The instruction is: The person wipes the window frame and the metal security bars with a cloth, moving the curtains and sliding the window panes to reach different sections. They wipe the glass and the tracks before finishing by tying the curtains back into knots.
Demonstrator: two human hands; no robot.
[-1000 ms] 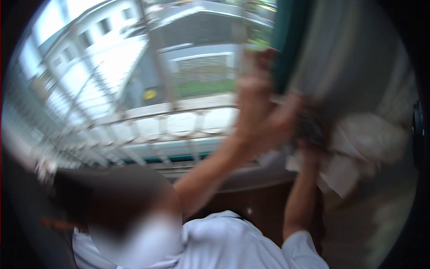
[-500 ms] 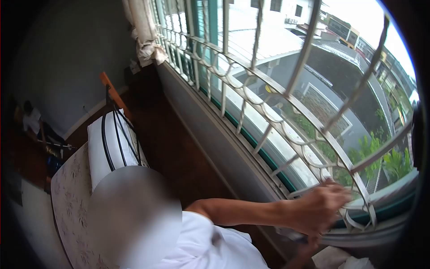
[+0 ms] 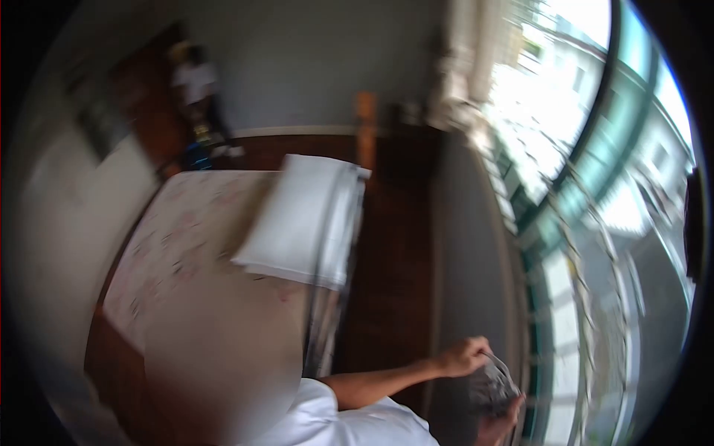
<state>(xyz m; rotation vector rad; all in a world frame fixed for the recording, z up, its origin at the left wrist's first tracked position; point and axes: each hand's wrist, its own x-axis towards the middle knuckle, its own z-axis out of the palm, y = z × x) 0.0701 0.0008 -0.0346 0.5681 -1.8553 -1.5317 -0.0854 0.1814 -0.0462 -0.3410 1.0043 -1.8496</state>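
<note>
My left hand (image 3: 465,358) reaches out from a white sleeve near the lower middle, its fingers closed on one end of a piece of grey gathered cloth (image 3: 492,385) with a pale edge. My right hand (image 3: 502,424) is lower and a little to the right, at the cloth's other end, its fingers appearing to pinch it. The bottom of the frame cuts off part of that hand, and motion blurs it. The cloth hangs between both hands, beside the wall under the window. What kind of cloth it is, I cannot make out.
A window with a white metal grille (image 3: 576,253) runs along the right, with a tied curtain (image 3: 461,97) at its far end. To the left stands a bed with a flowered mattress (image 3: 197,215), a white pillow (image 3: 297,215) and dark rails. Another person (image 3: 197,89) is by the far wall.
My view has swung left, bringing more of the bed and far wall into sight. My left hand has come away from in front of the grille, and the grey cloth now shows between my hands.
</note>
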